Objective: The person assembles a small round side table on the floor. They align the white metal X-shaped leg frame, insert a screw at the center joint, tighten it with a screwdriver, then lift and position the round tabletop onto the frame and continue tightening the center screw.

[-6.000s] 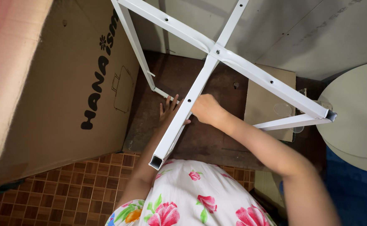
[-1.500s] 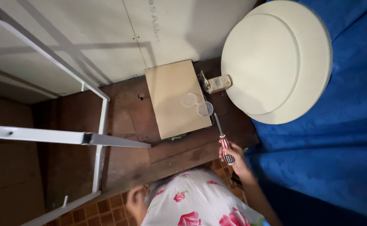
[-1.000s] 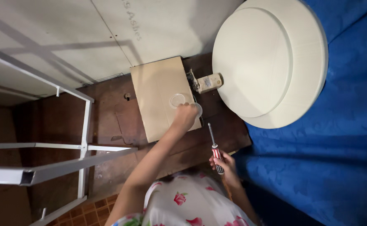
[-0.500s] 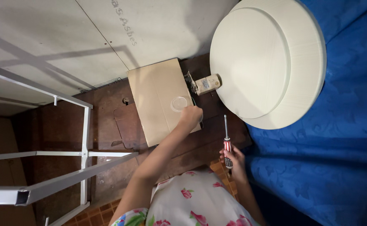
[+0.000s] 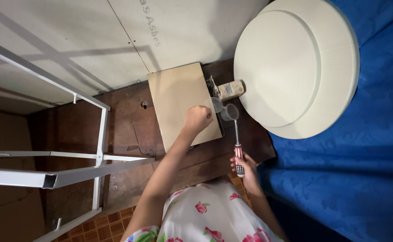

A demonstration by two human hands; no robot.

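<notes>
Screwdriver: slim metal shaft, handle in red with a dark patterned band, lower centre-right of frame; long axis near vertical, tip pointing up-frame toward two small clear plastic cups. Right hand wraps the handle; its arm is cut off at the bottom edge. Left hand, curled into a loose fist, rests over a flat tan cardboard piece, centre; whether it grips anything cannot be told. Round cream padded disc, smooth, upper right, on blue patterned cloth. White square-tube metal frame, left, partly out of frame. Dark worn wooden surface beneath.
</notes>
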